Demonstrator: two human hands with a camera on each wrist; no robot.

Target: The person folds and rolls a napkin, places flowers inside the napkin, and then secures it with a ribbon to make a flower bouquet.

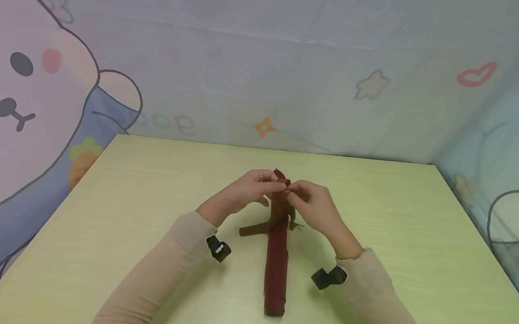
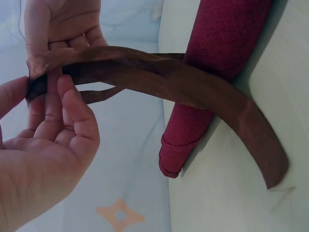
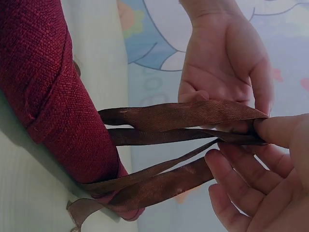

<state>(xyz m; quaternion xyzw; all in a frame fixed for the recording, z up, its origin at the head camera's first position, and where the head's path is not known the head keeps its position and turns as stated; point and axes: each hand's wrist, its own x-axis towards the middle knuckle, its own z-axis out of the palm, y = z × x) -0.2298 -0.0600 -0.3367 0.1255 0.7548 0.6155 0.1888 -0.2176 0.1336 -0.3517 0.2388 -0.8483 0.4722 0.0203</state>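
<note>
A rolled dark red woven cloth (image 1: pixel 276 278) lies lengthwise on the table. Around its far part passes a brown ribbon (image 1: pixel 278 211), its loops pulled up off the roll. My left hand (image 1: pixel 250 187) pinches the ribbon between thumb and fingers above the cloth. From the other side my right hand (image 1: pixel 316 206) pinches it too, fingertips meeting those of the left. In the left wrist view one ribbon tail (image 2: pixel 256 133) arches over the roll down to the table. The right wrist view shows several ribbon strands (image 3: pixel 183 116) stretched between the roll and the fingers; the crossing is partly hidden by fingertips.
The pale yellow-green table (image 1: pixel 149 189) ends at a back edge just beyond the hands. Behind it hangs a printed cloth backdrop (image 1: pixel 230 59) with a cartoon bear. A small black camera (image 1: pixel 219 248) sits on the left wrist, another black camera (image 1: pixel 328 278) on the right.
</note>
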